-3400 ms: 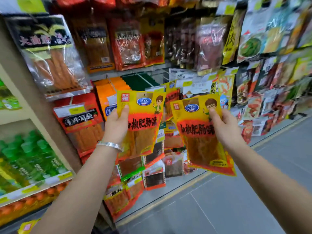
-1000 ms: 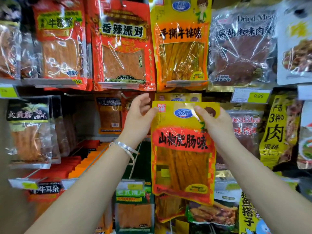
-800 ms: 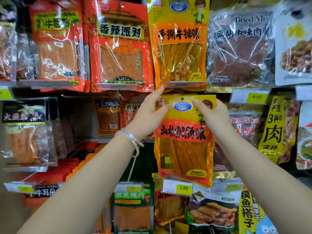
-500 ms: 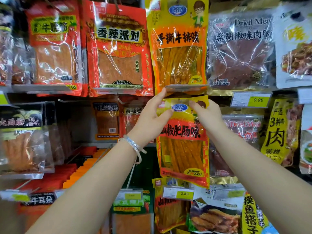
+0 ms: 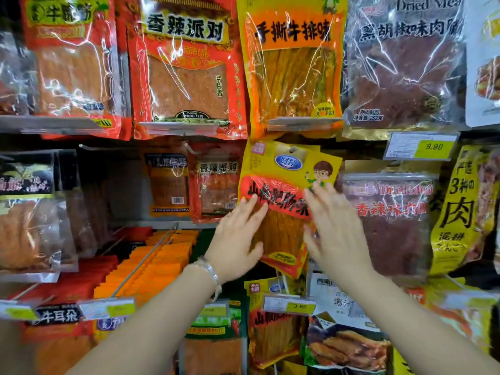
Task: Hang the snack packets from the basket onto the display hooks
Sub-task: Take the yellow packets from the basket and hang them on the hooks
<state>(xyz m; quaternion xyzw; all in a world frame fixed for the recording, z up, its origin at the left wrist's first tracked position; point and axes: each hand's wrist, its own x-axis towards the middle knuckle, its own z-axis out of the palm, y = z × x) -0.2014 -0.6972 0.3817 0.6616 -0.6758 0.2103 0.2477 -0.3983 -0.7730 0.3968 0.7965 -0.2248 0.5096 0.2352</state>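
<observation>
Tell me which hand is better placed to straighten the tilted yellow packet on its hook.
Probably the left hand: its open fingers overlap the lower left edge of the yellow packet, so it could nudge the bottom rightward. The right hand, also open, sits by the right edge.

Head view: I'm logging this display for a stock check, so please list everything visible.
Yellow snack packet: one, yellow-red, tilted on centre hook
Large red packets: two, red, top left
Orange-yellow packet: one, top centre
Dried-meat packets: two showing, clear, right side
9.90 tag: one, yellow-white, right
3.80 tag: one, yellow-white, below centre
Orange packets: one row, orange, lower left
Bracelet: one, silver, left wrist
Hands: left hand and right hand, both open, before the yellow snack packet
</observation>
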